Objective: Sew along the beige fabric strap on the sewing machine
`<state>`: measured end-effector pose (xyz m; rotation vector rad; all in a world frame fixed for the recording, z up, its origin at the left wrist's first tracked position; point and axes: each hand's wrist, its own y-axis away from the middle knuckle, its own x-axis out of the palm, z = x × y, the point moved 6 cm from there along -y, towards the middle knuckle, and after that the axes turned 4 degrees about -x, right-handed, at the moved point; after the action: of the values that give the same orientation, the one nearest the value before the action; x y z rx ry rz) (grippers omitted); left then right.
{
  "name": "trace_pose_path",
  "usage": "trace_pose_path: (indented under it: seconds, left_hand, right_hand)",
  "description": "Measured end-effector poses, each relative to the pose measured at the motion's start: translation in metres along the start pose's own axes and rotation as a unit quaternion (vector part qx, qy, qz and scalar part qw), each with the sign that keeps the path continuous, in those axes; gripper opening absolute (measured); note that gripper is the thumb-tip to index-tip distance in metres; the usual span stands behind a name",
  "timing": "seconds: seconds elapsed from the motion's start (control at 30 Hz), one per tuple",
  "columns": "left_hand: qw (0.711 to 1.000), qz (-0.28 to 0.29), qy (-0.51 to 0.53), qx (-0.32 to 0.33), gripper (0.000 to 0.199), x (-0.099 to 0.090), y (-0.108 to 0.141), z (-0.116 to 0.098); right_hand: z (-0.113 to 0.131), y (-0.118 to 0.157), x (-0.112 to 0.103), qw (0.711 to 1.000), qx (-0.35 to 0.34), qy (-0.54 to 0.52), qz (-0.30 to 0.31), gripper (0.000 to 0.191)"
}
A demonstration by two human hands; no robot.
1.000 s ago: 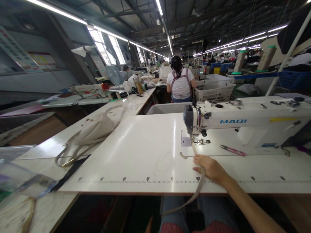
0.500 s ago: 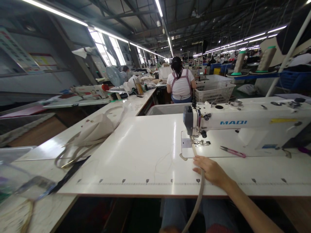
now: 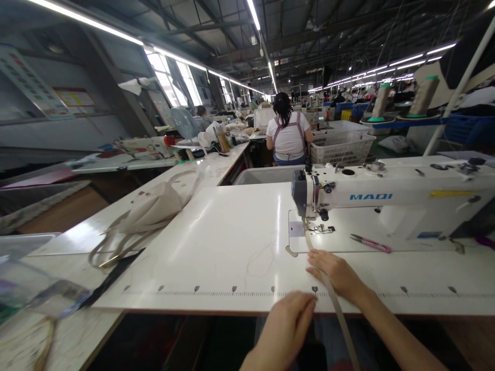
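A long beige strap [image 3: 337,304] runs from under the needle area of the white sewing machine [image 3: 386,193] down over the table's front edge. My right hand [image 3: 335,272] lies on the strap just in front of the machine, its fingers closed round it. Near the table's front edge, to the left of the strap, is my left hand [image 3: 290,322], fingers curled together; whether anything is in them is hidden. Pink-handled thread snips [image 3: 371,243] rest on the machine bed.
Beige fabric pieces with straps [image 3: 149,211] lie on the side table at left. Behind the table are a grey bin [image 3: 266,175], a seated person [image 3: 289,135] and a white basket [image 3: 340,149]. Thread cones [image 3: 423,97] stand at right.
My left hand has risen from below the table to its front edge. The strap's hanging part has swung to the right. My right hand has stayed nearly in place.
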<state>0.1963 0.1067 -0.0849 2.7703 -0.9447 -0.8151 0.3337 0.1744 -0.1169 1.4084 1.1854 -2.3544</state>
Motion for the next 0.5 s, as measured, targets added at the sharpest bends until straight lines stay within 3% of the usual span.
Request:
trace_pose_path:
  seconds: [0.03,0.1,0.23,0.5]
  left_hand:
    - [0.993,-0.076,-0.077,0.047,0.031,-0.016,-0.021,-0.004]
    - [0.964,-0.137,-0.194,0.119,0.035,-0.03,-0.06,-0.007]
    - [0.924,-0.143,-0.325,0.138,0.045,-0.033,-0.111,0.005]
    - [0.92,-0.14,-0.341,0.13,0.032,-0.033,-0.116,0.001]
  right_hand:
    - [0.0,0.0,0.0,1.0,0.001,-0.001,0.001,0.028]
    - [-0.001,-0.001,-0.001,1.0,0.005,-0.005,-0.001,0.028]
    - [-0.003,-0.003,-0.001,1.0,0.015,-0.019,-0.001,0.031]
    - [-0.001,-0.004,-0.005,0.999,0.013,-0.043,-0.001,0.034]
